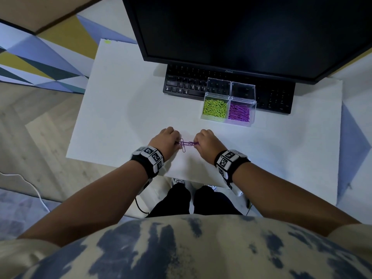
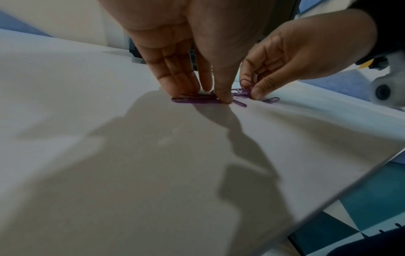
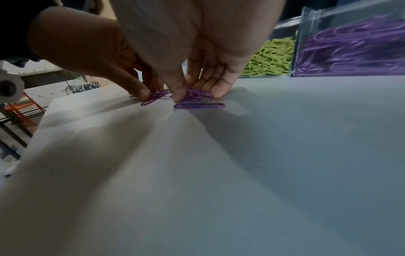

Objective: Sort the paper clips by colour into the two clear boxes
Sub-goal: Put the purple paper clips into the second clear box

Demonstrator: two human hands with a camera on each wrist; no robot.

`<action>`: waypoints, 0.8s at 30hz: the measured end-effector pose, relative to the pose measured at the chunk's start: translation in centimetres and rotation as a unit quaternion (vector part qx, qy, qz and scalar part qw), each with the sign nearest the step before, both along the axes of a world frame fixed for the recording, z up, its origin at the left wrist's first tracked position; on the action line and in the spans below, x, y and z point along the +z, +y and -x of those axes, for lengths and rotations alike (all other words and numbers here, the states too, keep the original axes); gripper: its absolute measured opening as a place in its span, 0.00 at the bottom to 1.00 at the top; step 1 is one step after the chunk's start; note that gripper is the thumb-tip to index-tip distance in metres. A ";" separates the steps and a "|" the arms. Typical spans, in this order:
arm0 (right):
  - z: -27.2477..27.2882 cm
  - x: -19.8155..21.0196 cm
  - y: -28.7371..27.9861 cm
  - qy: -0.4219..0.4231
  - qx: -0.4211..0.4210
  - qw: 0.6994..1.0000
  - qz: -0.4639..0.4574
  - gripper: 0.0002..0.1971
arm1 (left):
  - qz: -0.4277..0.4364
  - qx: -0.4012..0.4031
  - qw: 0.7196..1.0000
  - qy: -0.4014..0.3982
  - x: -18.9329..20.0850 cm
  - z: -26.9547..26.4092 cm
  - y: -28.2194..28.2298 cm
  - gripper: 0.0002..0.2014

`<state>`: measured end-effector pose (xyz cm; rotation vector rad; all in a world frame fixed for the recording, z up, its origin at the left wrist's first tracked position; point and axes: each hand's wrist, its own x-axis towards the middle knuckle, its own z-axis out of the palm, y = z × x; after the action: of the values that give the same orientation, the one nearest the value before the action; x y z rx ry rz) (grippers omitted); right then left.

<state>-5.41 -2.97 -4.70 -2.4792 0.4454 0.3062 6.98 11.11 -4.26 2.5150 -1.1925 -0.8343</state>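
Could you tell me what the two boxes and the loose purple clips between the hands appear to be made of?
The two boxes look like hard clear plastic, glossy: the keyboard shows through their raised lids. The purple clips seem to be bent wire with a smooth coloured coating, probably vinyl or paint; no bare metal shows. The left hand and right hand pinch them on the matte white table.

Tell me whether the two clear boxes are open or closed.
Open. Both lids stand tilted up behind the green-clip box and the purple-clip box, leaving the clips inside uncovered from above.
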 end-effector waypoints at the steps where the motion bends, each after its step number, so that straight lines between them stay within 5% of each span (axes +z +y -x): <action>1: 0.2 0.1 -0.2 0.006 -0.002 1.000 0.003 0.08 | 0.000 -0.002 1.000 0.002 0.1 -0.1 0.1 0.14; 9: 2.2 1.3 -2.5 0.029 -0.112 0.992 -0.046 0.09 | 0.009 -0.055 0.998 0.016 -0.1 -1.1 1.2 0.16; 17: 3.1 7.0 -8.7 -0.103 -0.275 0.955 -0.038 0.09 | -0.008 -0.099 0.995 -0.018 -0.1 -1.7 0.3 0.10; 24: 1.3 6.3 -13.1 -0.033 -0.263 0.964 0.029 0.16 | -0.085 -0.169 0.978 -0.091 0.3 -1.1 -1.4 0.16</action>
<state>-6.67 -16.04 1.58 -2.3078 1.0652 -0.0070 8.11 9.75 -3.98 2.6076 -1.7141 -0.8254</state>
